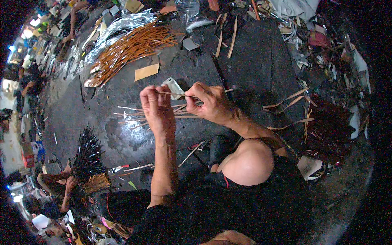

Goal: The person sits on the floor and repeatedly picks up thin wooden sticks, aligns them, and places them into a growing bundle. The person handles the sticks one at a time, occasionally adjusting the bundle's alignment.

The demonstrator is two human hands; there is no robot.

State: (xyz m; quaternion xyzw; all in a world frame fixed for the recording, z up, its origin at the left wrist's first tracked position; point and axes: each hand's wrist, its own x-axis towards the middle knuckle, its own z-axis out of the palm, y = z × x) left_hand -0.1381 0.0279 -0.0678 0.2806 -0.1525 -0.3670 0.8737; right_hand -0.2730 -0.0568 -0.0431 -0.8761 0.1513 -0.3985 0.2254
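Observation:
A thin tan strip (pixel 171 93) stretches between my two hands above a dark worn board. My left hand (pixel 155 107) pinches its left end, with fingertips pressed together. On the right, the thumb and fingers of my right hand (pixel 209 102) are closed on the same strip, and a tip shows beyond the knuckles. Under my hands lies a loose spread of similar thin strips (pixel 136 115), partly hidden by them. Just behind, a small pale grey rectangular thing (pixel 174 88) rests on the board, half covered by my fingers.
A large bundle of orange-brown strips (pixel 126 49) lies beyond, near a tan card (pixel 146 72). Flat tan straps (pixel 288 100) are at right, beside a dark red-brown heap (pixel 328 126). Another person's hand (pixel 71 182) is by a dark bristly bundle (pixel 90 155) at left.

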